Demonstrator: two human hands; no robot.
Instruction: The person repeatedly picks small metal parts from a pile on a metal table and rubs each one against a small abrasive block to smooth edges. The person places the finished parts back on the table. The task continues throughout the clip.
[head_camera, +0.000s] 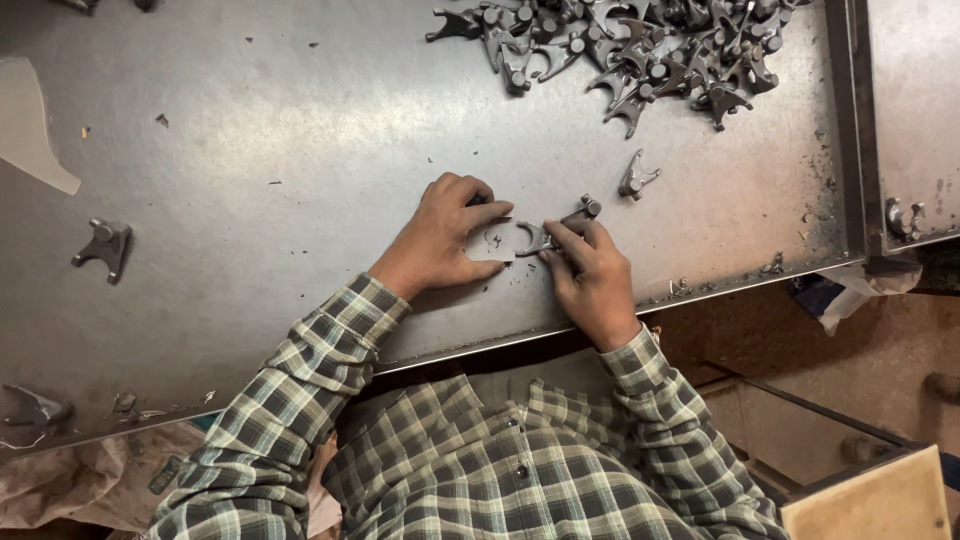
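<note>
Checked green-and-white shirt sleeves (300, 400) lean over the grey steel counter (250, 150). Right hand (590, 280) pinches a small dark forked metal casting (555, 228) flat on the counter w/ thumb and fingers closed on it; left hand (445, 240) rests just beside, fingers curled, holding nothing I can see. Risk, I'd say — the casting's edges nicking a fingertip, or it skidding off toward the heap of similar castings (640, 50).
</note>
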